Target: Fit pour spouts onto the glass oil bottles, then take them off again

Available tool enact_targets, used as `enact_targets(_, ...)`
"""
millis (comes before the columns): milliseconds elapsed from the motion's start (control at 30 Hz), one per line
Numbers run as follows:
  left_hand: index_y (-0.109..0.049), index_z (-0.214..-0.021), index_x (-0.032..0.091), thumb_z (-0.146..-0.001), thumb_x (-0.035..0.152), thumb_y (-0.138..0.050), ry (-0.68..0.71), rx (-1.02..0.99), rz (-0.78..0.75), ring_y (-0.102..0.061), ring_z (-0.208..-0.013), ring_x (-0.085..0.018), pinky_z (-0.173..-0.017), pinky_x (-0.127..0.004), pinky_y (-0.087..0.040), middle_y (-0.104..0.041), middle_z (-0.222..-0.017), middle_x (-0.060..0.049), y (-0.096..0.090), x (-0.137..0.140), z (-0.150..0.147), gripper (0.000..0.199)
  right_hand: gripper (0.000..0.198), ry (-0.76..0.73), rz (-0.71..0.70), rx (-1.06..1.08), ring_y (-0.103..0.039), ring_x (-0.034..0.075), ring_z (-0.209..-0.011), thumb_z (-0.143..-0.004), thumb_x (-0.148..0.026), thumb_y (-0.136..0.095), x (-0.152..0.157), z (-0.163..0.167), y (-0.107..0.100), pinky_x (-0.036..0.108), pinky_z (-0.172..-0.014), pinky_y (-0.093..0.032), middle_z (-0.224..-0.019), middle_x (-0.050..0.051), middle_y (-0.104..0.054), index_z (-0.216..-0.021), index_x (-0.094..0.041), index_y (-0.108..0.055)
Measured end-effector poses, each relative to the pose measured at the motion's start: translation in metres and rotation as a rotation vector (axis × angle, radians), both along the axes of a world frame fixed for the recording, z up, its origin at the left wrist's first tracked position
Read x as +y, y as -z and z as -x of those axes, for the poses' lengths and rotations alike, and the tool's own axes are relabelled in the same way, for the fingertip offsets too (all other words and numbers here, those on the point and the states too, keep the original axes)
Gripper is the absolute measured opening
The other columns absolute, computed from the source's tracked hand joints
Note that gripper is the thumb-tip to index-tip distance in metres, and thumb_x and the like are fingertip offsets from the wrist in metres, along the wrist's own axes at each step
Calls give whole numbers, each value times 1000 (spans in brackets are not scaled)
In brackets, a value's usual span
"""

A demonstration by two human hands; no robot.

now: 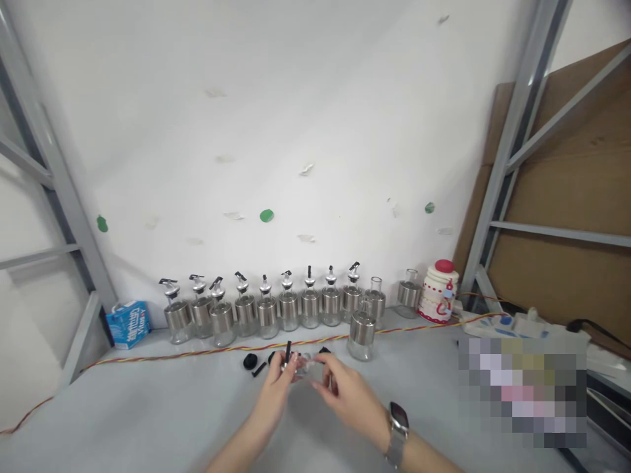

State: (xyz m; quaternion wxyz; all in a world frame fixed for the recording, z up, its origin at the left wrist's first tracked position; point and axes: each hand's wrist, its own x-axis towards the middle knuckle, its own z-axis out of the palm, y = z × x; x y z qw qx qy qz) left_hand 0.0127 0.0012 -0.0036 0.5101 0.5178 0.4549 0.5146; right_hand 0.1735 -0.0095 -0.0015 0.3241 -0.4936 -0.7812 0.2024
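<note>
Near the middle of the table edge, my left hand (pixel 279 381) is closed around a pourer top (pixel 288 353), whose black flap sticks up above the fingers. A small clear piece (pixel 306 362) shows at its fingertips; its exact shape is hard to make out. My right hand (pixel 345 391), with a watch on its wrist, is beside it, thumb and forefinger apart near the clear piece. Black round caps (pixel 250 361) and a black strip (pixel 259 370) lie just beyond my left hand. An uncapped glass bottle (pixel 362 335) with a metal sleeve stands beyond my right hand.
Several bottles with pourer tops (pixel 267 315) line the wall, with open-necked bottles (pixel 409 295) at right. A twisted red-yellow cord (pixel 197 353) crosses the table. There is a blue carton (pixel 129 325) at left, a white-and-red jar (pixel 438 295) and a blurred-out patch at right.
</note>
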Motion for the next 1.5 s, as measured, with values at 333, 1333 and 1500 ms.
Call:
enact_targets(333, -15, -128, 18, -81, 51, -35, 82, 182, -56, -28, -125, -18, -104, -33, -20, -30, -136, -14, 8, -30, -22, 61, 24, -73, 58, 70, -58, 19, -86, -74, -19, -46, -23, 20, -2, 24, -71, -41, -94, 7, -62, -98, -19, -50)
enact_targets(1333, -59, -84, 18, -87, 35, -29, -44, 1234, -444, -60, -75, -20, -66, -27, -47, -61, -83, -9, 0, -24, -10, 34, 13, 29, 71, -40, -53, 12, -55, -74, -23, -43, -19, 21, 5, 20, -49, -31, -66, 2, -64, -73, -18, -56)
enact_targets(1500, -61, -83, 15, -86, 24, -28, -54, 1232, -311, -61, -73, -23, -64, -31, -46, -63, -81, -13, -3, -24, -15, 35, 15, 42, 28, -99, -56, 12, -59, -74, -21, -42, -22, 20, -11, 20, -53, -33, -72, 2, -65, -77, -19, -56)
